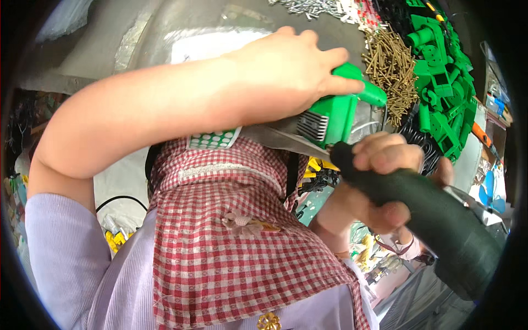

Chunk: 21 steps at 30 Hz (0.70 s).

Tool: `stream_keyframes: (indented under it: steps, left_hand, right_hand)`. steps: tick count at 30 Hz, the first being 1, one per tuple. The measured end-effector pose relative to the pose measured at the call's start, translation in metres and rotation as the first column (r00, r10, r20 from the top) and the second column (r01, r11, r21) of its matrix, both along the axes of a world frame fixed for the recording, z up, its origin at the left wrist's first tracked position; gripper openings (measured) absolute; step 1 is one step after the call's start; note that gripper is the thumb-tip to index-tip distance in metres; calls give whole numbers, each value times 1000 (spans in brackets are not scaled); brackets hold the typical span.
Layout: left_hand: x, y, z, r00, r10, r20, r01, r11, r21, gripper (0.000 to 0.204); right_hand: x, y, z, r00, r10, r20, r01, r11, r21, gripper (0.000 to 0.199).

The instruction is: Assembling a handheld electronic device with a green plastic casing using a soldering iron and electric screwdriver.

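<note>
My left hand [286,71] reaches across and grips a green plastic housing [341,118] from above, fingers bent over its top. The housing has a row of dark vent slots on one side and lies at the table edge. Wrapped around a thick black power screwdriver [423,201] is my right hand [385,157], its fingers closed on the body behind the nose. The screwdriver tilts, its nose pointing up and left at the housing's lower edge. Whether the tip touches the housing I cannot tell.
Brass-coloured screws [390,71] are heaped beyond the housing, beside a pile of green plastic parts [443,82]. Silver screws [313,6] lie at the far edge. Black coiled cable [415,137] sits at the right. A green sheet with white dots [214,138] hangs near my apron.
</note>
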<state>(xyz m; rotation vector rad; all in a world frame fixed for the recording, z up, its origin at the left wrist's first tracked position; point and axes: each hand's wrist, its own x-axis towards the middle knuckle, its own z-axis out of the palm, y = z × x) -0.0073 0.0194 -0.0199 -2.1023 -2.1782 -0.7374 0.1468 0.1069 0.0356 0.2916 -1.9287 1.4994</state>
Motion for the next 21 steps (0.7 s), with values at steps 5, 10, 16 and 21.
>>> stream_keyframes:
  steps: [5, 10, 16, 21]
  left_hand:
    - [4, -11, -2, 997, 79, 7, -79, 997, 6, 73]
    - [-4, -15, 8, 984, -169, 55, 173, 982, -73, 75]
    - [1, -21, 14, 964, -223, 145, 247, 953, -177, 60]
    - [-2, -22, 12, 958, -258, 126, 272, 956, -113, 54]
  right_hand:
    - [2, -14, -4, 970, -227, -93, 227, 974, -8, 90]
    - [-21, 24, 40, 991, -45, -130, 20, 982, -189, 74]
    - [-42, 37, 10, 925, -371, 77, 378, 918, -121, 90]
    - [-45, 43, 5, 989, -149, -14, 148, 989, -26, 78]
